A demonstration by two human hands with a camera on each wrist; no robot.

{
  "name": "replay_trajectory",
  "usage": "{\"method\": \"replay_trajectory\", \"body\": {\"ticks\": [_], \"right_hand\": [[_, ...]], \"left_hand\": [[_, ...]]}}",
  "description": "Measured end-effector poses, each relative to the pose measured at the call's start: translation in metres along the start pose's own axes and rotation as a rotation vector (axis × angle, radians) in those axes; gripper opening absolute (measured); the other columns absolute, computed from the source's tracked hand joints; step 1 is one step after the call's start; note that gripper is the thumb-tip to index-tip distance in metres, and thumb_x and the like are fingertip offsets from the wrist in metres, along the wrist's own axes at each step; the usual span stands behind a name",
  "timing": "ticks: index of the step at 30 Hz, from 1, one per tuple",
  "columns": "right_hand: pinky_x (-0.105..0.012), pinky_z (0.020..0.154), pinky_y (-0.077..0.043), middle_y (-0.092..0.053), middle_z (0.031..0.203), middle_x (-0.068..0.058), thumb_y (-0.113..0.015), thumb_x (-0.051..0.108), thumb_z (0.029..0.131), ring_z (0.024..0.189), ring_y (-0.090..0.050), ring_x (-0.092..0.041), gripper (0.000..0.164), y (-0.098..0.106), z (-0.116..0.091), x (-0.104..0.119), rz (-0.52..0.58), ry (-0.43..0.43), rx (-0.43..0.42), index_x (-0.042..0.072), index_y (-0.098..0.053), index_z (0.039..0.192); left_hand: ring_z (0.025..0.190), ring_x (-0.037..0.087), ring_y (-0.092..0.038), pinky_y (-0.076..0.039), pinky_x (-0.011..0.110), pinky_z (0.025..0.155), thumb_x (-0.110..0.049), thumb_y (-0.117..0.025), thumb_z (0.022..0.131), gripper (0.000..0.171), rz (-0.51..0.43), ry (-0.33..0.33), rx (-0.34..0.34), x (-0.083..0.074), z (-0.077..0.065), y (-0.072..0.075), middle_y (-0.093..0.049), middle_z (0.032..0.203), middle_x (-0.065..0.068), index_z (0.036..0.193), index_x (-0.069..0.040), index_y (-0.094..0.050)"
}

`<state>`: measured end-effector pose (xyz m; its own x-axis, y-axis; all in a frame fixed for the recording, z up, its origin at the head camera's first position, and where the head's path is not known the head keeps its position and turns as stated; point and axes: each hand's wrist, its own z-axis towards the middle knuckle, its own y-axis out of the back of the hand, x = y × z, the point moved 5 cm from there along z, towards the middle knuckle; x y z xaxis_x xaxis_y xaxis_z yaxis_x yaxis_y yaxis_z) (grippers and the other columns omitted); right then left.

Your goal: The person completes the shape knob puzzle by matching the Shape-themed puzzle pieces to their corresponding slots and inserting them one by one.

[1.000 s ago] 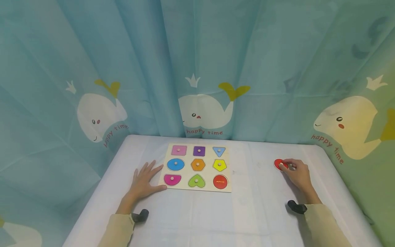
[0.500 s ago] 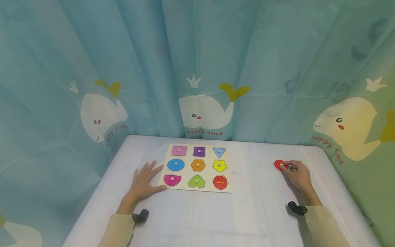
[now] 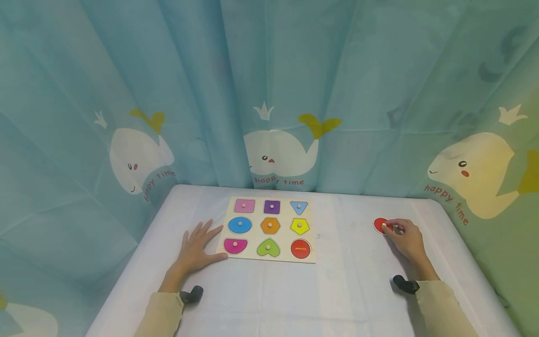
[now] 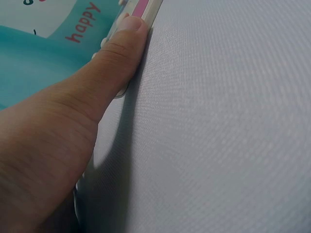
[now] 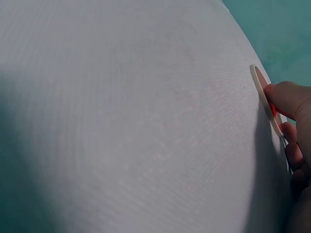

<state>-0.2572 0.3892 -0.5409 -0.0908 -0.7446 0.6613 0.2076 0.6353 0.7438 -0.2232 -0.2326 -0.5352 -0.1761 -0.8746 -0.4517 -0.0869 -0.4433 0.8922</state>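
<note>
A pale wooden shape puzzle board [image 3: 284, 234] lies on the table with several coloured knobbed pieces in it. Its near right recess [image 3: 301, 249] is a red circle printed with a word and bears no knob. My left hand [image 3: 197, 249] rests with spread fingers at the board's left edge, the thumb [image 4: 114, 56] touching its near left corner. Off to the right, my right hand [image 3: 407, 238] pinches the knob of a round red puzzle piece [image 3: 379, 225] between thumb and fingers. In the right wrist view that red piece [image 5: 265, 97] is seen nearly edge-on, close to the tabletop.
A white cloth covers the table [image 3: 273, 299]. Behind it hangs a blue-green curtain [image 3: 193, 93] printed with whales. Dark curved devices stick out at the left cuff [image 3: 192, 294] and the right cuff [image 3: 405, 284].
Between the earlier frames and now almost nothing differs. The right fingers have shifted slightly on the red piece's knob; the left hand and the board stay in place.
</note>
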Motion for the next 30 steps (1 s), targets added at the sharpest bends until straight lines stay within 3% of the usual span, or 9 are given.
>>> {"method": "replay_trajectory", "body": {"ticks": [10,18,30], "right_hand": [[-0.066,0.097,-0.044,-0.051,0.133,-0.033,-0.067,0.017,0.099,0.118,-0.051,-0.051,0.029,-0.002,0.0,0.001,-0.006,0.016,-0.022,-0.006,-0.067,0.116],[-0.064,0.092,-0.046,-0.053,0.128,-0.034,-0.069,0.015,0.097,0.111,-0.053,-0.049,0.029,-0.001,-0.001,0.003,-0.038,-0.028,-0.027,-0.009,-0.068,0.114],[-0.067,0.098,-0.046,-0.053,0.133,-0.033,-0.068,0.014,0.098,0.119,-0.053,-0.057,0.027,-0.002,-0.01,0.035,0.05,0.012,-0.055,-0.008,-0.07,0.112]], "left_hand": [[0.154,0.047,-0.01,0.002,0.076,0.116,-0.065,-0.078,0.078,0.096,0.003,0.009,0.007,0.002,0.0,0.0,-0.026,0.168,0.017,0.157,-0.02,-0.045],[0.155,0.046,-0.01,0.002,0.074,0.117,-0.065,-0.078,0.077,0.097,-0.001,0.003,-0.009,0.002,-0.002,-0.004,-0.026,0.168,0.015,0.157,-0.021,-0.045],[0.153,0.049,-0.013,0.0,0.077,0.115,-0.06,-0.08,0.078,0.095,-0.008,0.0,0.001,-0.002,-0.002,0.002,-0.028,0.166,0.02,0.156,-0.017,-0.046]]}}
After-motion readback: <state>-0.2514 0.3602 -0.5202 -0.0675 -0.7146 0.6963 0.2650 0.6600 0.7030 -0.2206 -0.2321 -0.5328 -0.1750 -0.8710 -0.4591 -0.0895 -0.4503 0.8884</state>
